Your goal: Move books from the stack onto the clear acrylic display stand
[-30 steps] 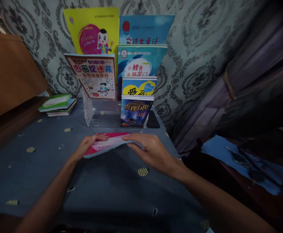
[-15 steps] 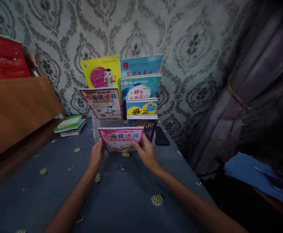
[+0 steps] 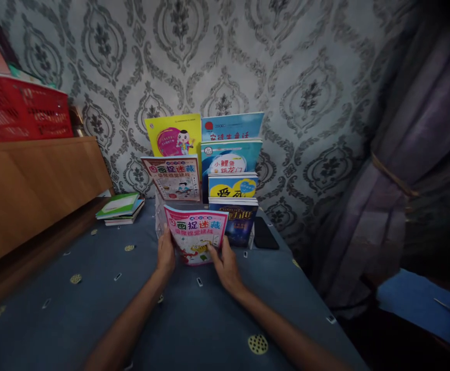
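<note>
Pink and glossy, the puzzle book (image 3: pixel 196 234) stood upright at the front of the clear display stand (image 3: pixel 157 214), its cover facing the person and its lower edge low over the blue tablecloth (image 3: pixel 73 309). The left hand (image 3: pixel 166 255) pinched the book's lower left edge, thumb on the cover, and the right hand (image 3: pixel 225 265) pinched its lower right corner in the same way. Just behind the book, a beige puzzle book (image 3: pixel 172 178) sat in the stand's left column, with a yellow book (image 3: pixel 172 135) behind that. In the stand's right column a dark blue book (image 3: pixel 239 221) stood just beside the held one. A black phone (image 3: pixel 265 234) lay right of the stand, and a small stack of books (image 3: pixel 120 207) lay to its left.
</note>
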Tool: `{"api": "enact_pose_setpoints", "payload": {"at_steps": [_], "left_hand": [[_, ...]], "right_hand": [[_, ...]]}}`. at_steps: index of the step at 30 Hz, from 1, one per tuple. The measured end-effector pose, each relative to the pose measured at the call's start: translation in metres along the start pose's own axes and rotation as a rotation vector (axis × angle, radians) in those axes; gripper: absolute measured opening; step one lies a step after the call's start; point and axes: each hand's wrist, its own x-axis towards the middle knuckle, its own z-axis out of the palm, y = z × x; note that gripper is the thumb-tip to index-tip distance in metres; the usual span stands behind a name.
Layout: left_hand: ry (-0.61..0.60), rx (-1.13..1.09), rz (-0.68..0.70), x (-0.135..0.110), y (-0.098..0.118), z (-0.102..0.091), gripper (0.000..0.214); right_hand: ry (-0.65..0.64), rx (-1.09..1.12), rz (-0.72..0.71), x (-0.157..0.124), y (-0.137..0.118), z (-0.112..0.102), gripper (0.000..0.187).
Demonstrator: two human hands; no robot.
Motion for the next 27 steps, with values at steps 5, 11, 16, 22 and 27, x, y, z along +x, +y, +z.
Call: {"api": "enact_pose_setpoints", "payload": {"at_steps": [5,11,16,22,27], "left_hand": [[0.066,0.024,0.006,-0.007,0.000,-0.010,0.074],[-0.048,0.049,0.056,-0.014,0.000,-0.018,0.064],[-0.079,0.105,0.085,-0.015,-0.001,-0.021,0.057],[-0.140,0.208,0.165,-0.020,0.000,-0.021,0.045],[-0.100,0.345,0.260,-0.020,0.000,-0.024,0.039]], "right_hand": [[-0.079,0.052,0.012,0.000,-0.006,0.004,0.032],[-0.096,0.002,0.018,-0.005,-0.004,0.002,0.032],[-0.101,-0.063,-0.010,-0.014,0.002,0.003,0.036],[-0.037,-0.219,-0.066,-0.017,0.010,0.002,0.042],[-0.062,-0.217,-0.131,-0.015,0.004,-0.004,0.040]]}}
